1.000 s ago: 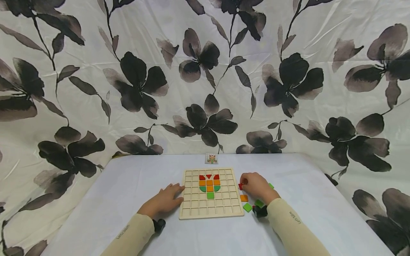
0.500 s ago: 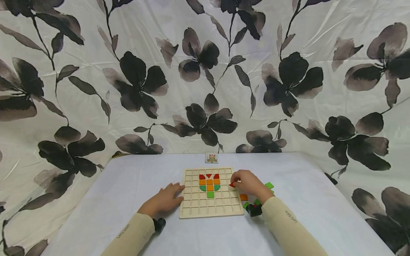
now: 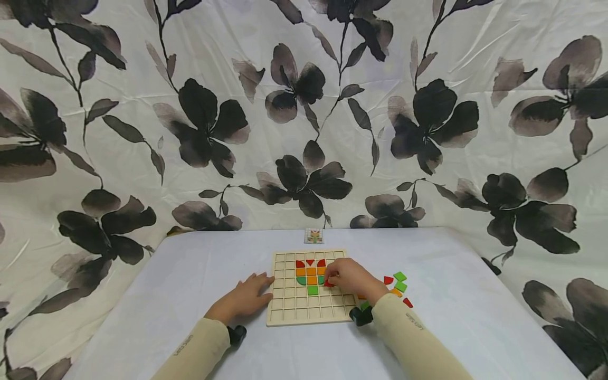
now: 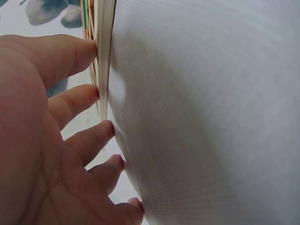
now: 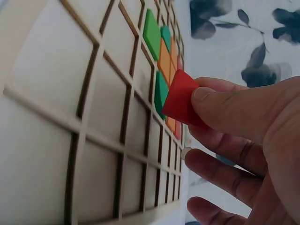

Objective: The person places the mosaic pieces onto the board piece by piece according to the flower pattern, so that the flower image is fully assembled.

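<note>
Apparently the right hand [image 3: 351,275] pinches a red tile [image 5: 180,98] by one end, likely leaving its far corner free; I see the board [image 3: 285,311] beneath it; the left hand [image 3: 244,297], fingers spread, touches the board's edge, probably steadying it.

Creased pale backdrop [image 3: 351,126], dark flowers [image 3: 198,105] and leaves [image 3: 124,128] printed across it, white tablecloth [image 3: 304,354] below

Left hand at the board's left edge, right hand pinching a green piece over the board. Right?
Not quite: the piece is red, not green, as the right wrist view shows. The right hand does pinch it over the board, and the left hand is at the board's left edge.
</note>
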`<action>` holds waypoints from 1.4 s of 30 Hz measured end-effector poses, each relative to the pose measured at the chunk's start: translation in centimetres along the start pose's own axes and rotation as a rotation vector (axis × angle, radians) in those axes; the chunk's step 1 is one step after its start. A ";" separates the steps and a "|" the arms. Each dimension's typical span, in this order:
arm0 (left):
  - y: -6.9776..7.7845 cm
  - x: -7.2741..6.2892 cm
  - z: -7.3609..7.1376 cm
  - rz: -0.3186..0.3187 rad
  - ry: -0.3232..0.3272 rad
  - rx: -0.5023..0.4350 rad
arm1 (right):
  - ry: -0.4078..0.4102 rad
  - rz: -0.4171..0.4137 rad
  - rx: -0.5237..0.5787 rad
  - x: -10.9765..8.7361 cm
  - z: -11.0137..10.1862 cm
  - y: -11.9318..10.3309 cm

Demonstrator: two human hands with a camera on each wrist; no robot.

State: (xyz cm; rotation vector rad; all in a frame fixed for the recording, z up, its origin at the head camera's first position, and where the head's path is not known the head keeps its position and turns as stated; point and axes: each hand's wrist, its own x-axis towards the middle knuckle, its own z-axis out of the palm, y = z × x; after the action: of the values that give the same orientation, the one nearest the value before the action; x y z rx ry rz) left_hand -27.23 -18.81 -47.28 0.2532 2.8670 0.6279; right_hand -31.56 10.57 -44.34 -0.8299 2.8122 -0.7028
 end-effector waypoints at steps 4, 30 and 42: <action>-0.1 0.1 0.1 -0.004 0.002 0.001 | -0.012 -0.021 -0.036 0.2 0.5 -0.8; 0.2 -0.1 0.1 -0.014 -0.008 0.009 | 0.008 -0.048 -0.112 -0.1 1.7 -0.8; 0.0 0.0 0.0 -0.009 -0.007 0.004 | -0.001 -0.055 -0.094 -1.3 -0.2 0.5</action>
State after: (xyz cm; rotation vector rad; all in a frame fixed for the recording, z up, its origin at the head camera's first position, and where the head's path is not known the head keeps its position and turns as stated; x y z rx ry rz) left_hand -27.24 -18.79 -47.27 0.2419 2.8612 0.6181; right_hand -30.76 11.66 -44.44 -0.9251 2.8508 -0.5817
